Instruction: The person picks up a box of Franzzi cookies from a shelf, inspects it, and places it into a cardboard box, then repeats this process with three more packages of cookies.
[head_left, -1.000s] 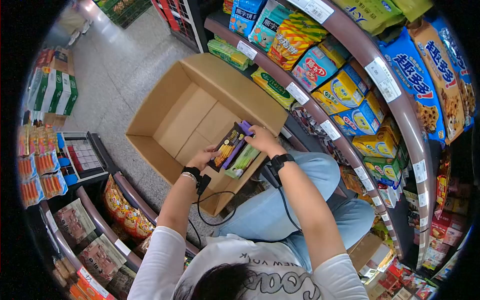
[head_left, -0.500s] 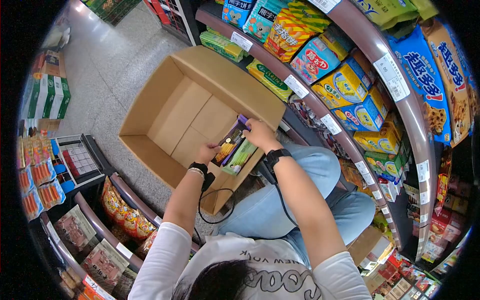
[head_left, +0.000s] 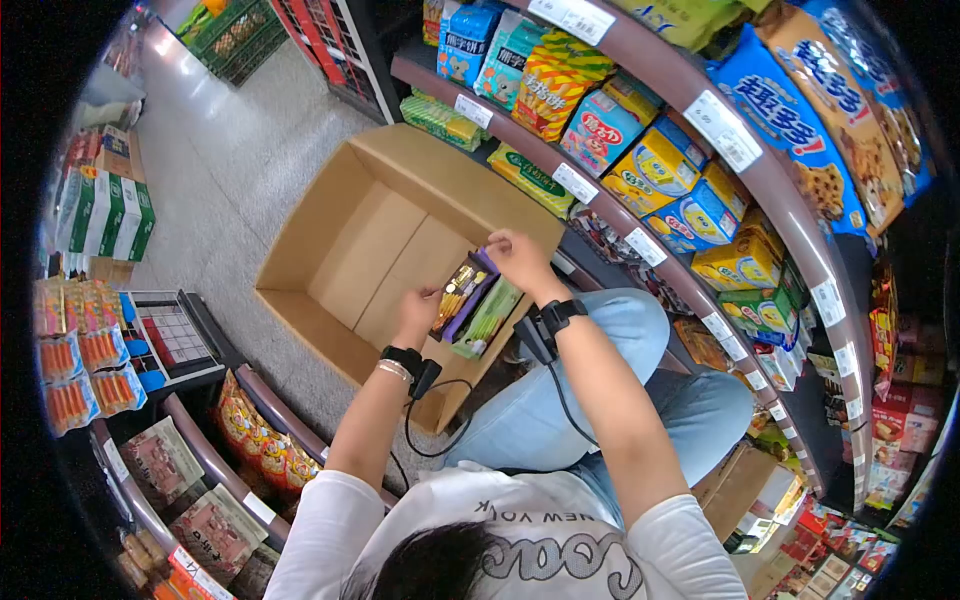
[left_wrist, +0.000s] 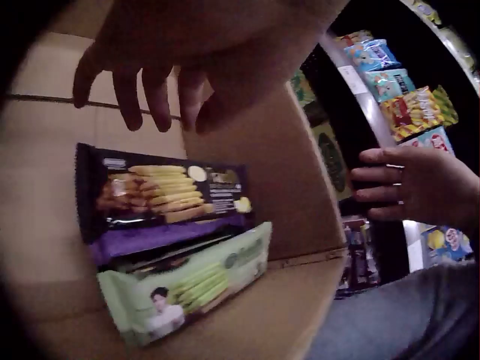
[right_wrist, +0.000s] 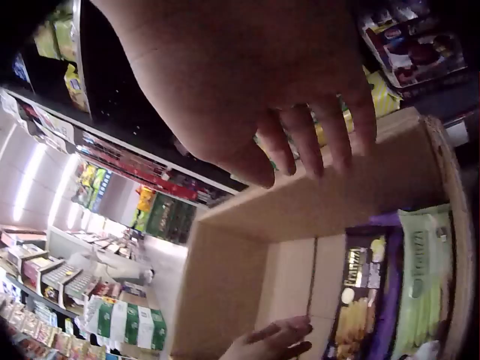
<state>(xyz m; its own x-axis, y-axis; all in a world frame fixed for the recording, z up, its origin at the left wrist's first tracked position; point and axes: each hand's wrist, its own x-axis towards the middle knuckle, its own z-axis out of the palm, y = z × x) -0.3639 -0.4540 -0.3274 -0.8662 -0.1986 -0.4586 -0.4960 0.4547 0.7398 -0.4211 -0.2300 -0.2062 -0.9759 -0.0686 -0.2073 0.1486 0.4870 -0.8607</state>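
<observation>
Three snack packets stand side by side along the near wall of an open cardboard box (head_left: 340, 220). One is a dark packet of biscuit sticks (left_wrist: 165, 187), then comes a purple packet (left_wrist: 169, 240), and a pale green packet (left_wrist: 195, 281) lies against the box wall. My left hand (head_left: 418, 312) hovers beside the dark packet, its fingers loosely bent with nothing in them, as the left wrist view shows. Near the box's right-hand rim, my right hand (head_left: 522, 265) is raised above the packets' far end, fingers relaxed and holding nothing.
A curved store shelf (head_left: 600, 180) with boxed and bagged snacks runs along the right. Lower left is another shelf (head_left: 240, 480) with packaged food. The box stands on the speckled floor (head_left: 230, 190) before my bent knees (head_left: 610, 340). A cable (head_left: 440, 455) hangs near the left wrist.
Earlier both hands held the dark packet and lowered it beside the purple one. Both hands have let go; the right hand has lifted off toward the rim.
</observation>
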